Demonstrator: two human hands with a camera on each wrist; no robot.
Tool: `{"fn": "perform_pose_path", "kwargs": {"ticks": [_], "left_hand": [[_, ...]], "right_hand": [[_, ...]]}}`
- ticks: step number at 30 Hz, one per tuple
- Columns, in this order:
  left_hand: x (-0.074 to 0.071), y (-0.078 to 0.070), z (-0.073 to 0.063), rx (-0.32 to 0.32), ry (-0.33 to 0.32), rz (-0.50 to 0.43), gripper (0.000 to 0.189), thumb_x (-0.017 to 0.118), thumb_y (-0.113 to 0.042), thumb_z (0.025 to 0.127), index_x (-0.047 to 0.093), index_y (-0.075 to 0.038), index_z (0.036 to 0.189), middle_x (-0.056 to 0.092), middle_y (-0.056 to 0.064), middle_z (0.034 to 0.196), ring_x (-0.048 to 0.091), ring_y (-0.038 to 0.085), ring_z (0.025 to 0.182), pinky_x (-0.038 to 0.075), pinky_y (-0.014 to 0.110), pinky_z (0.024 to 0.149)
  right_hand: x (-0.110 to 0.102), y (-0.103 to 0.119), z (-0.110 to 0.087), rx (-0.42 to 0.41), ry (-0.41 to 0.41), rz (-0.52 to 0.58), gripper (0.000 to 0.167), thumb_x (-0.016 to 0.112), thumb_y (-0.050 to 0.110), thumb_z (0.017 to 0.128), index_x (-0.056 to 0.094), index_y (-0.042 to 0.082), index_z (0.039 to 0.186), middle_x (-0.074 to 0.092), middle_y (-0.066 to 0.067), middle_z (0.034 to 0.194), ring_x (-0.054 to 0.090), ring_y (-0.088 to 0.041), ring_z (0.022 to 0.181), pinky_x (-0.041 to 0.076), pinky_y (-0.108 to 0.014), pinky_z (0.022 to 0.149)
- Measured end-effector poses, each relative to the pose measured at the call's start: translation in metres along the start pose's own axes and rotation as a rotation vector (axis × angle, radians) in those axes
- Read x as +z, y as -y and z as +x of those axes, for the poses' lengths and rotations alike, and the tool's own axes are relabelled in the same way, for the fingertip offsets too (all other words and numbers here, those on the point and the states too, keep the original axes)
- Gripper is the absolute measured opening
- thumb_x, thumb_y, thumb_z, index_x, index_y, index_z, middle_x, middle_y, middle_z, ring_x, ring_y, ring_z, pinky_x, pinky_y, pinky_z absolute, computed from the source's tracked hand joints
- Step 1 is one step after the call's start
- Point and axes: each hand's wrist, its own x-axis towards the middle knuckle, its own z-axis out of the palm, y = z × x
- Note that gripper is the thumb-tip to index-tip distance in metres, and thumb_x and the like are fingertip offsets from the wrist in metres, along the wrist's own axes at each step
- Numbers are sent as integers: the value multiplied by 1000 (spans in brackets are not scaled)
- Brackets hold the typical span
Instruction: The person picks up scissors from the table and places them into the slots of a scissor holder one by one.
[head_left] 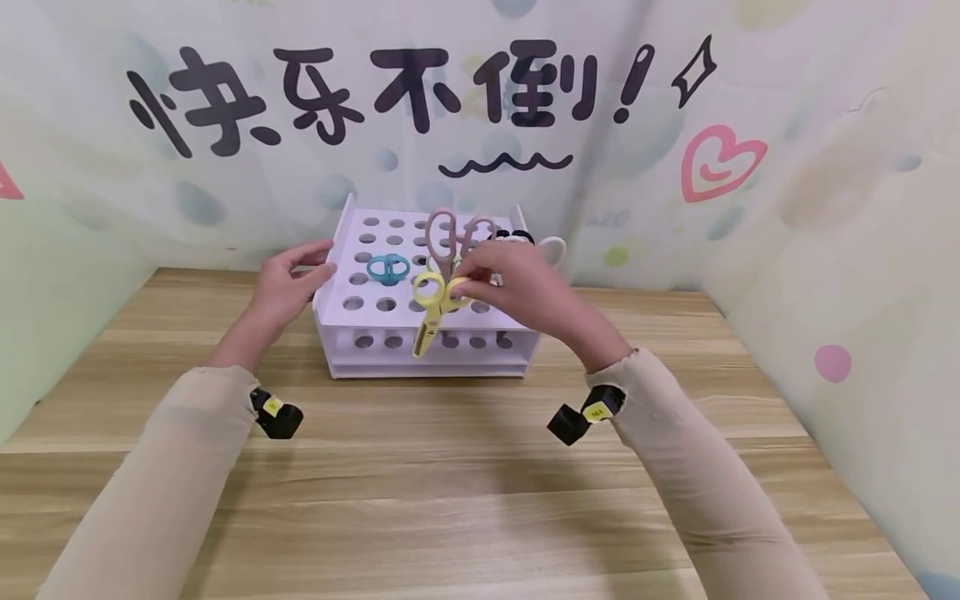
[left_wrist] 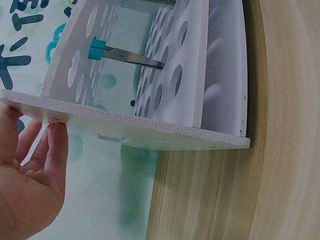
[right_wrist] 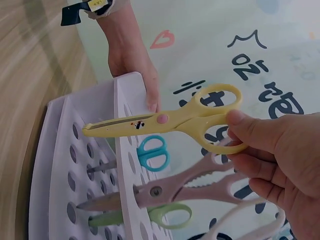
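Yellow scissors (right_wrist: 150,122) hang blade-down in front of a white rack (head_left: 427,369) full of round holes. My right hand (head_left: 517,279) pinches one of their handle loops between thumb and fingers. My left hand (head_left: 288,279) rests its fingers against the left side panel of the rack, as the left wrist view (left_wrist: 35,175) also shows. Small teal scissors (head_left: 387,268) stand in a hole, their blades (left_wrist: 132,57) reaching the lower shelf. Larger pink scissors (right_wrist: 165,190) and green scissors (right_wrist: 170,215) stand in the rack behind the yellow pair.
Scissors with a white handle (head_left: 553,249) and a black handle (head_left: 517,237) stand at the rack's back right. The rack sits on a wooden table (head_left: 420,492) close to a printed backdrop (head_left: 622,183) with large dark characters.
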Motion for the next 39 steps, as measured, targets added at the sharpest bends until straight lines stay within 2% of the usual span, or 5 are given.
{"fn": "perform_pose_path", "kwargs": {"ticks": [7, 14, 20, 28, 39], "left_hand": [[2, -2, 1, -7, 10, 3, 53, 54, -33, 92, 41, -14, 139, 42, 14, 130, 46, 27, 113, 47, 18, 79], [2, -4, 1, -6, 2, -10, 50, 54, -30, 92, 42, -14, 138, 43, 12, 128, 48, 24, 109, 46, 15, 74], [3, -4, 1, -4, -2, -16, 49, 54, -28, 92, 43, -13, 138, 44, 13, 128, 48, 25, 109, 46, 13, 71], [2, -2, 1, 11, -1, -29, 50, 54, -28, 92, 42, -12, 138, 43, 15, 129, 47, 26, 110, 45, 12, 70], [1, 1, 0, 16, -7, -33, 49, 54, -26, 92, 43, -11, 138, 44, 15, 127, 48, 25, 109, 45, 12, 71]], "right_hand": [[3, 8, 13, 42, -11, -7, 13, 68, 18, 83, 70, 9, 91, 62, 4, 79, 51, -9, 75, 45, -23, 67], [0, 11, 25, 90, -47, 18, 16, 66, 19, 84, 70, 7, 93, 62, 2, 82, 53, -9, 76, 46, -20, 70], [1, 14, 32, 98, -60, 19, 16, 66, 17, 84, 69, 4, 93, 63, -2, 84, 53, -10, 74, 46, -20, 68], [-1, 17, 40, 91, -117, -1, 14, 66, 19, 84, 69, 7, 90, 61, 2, 84, 53, -9, 72, 46, -19, 66], [-1, 26, 52, 122, -65, -87, 17, 65, 21, 85, 69, 7, 95, 58, 1, 81, 49, -11, 72, 42, -21, 64]]}}
